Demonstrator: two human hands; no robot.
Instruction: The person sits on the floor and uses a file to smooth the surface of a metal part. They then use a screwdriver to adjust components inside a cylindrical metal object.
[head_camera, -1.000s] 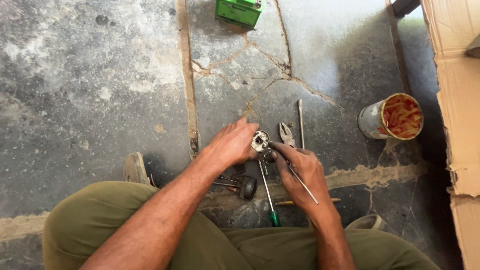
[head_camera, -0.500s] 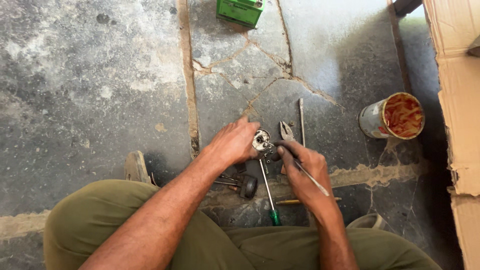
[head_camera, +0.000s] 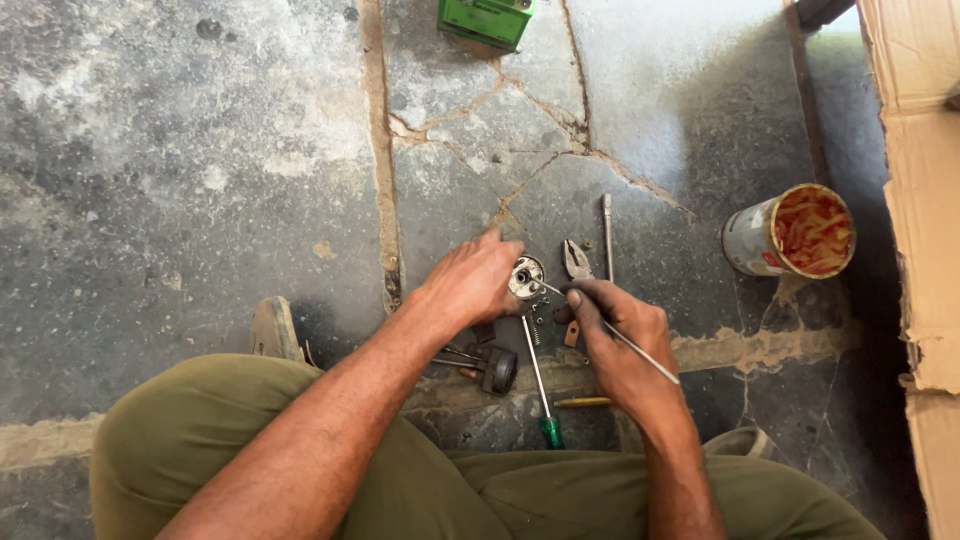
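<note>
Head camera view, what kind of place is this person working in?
Probably an informal floor-level repair spot, a workshop floor or yard. The person sits on a cracked stone floor with loose tools lying about: pliers, a green-handled screwdriver. A rusty open tin can and worn cardboard stand nearby.

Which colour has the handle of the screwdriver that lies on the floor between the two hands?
Green: the screwdriver handle shows best in the head view, near the person's legs.
</note>
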